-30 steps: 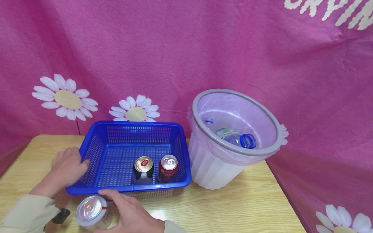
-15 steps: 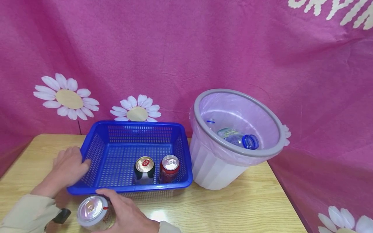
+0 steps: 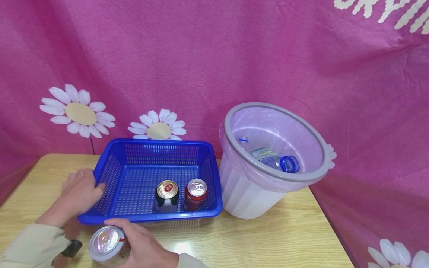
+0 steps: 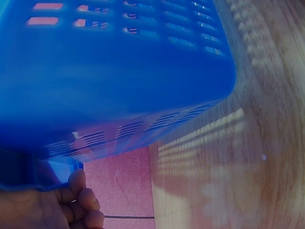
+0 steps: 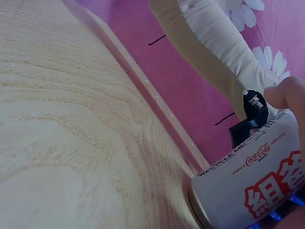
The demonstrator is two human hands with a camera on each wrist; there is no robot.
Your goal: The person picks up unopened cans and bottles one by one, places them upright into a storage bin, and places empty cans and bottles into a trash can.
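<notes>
My left hand (image 3: pixel 78 193) grips the left rim of a blue perforated plastic basket (image 3: pixel 161 217), its fingers (image 4: pixel 87 199) bent at the rim in the left wrist view. In front of the basket, my right hand (image 3: pixel 144 243) holds a white Coca-Cola can (image 3: pixel 110 247) with a silver top and red characters. The can (image 5: pixel 252 176) stands upright close to the wooden surface, its base near the board in the right wrist view. Inside the basket, a dark can with a gold top (image 3: pixel 167 195) and a red can (image 3: pixel 196 194) stand side by side at the right front.
Right of the basket stands a white bin (image 3: pixel 251 197) with a grey rim and pink liner, holding clear plastic bottles (image 3: pixel 268 158), one with a blue-edged mouth. The wooden table (image 3: pixel 268 238) meets a pink flowered cloth (image 3: pixel 207 67) behind.
My right hand has closed in around the white can, its fingers moving left over the can's far side. The left hand stays on the basket rim. The head view has shifted slightly.
</notes>
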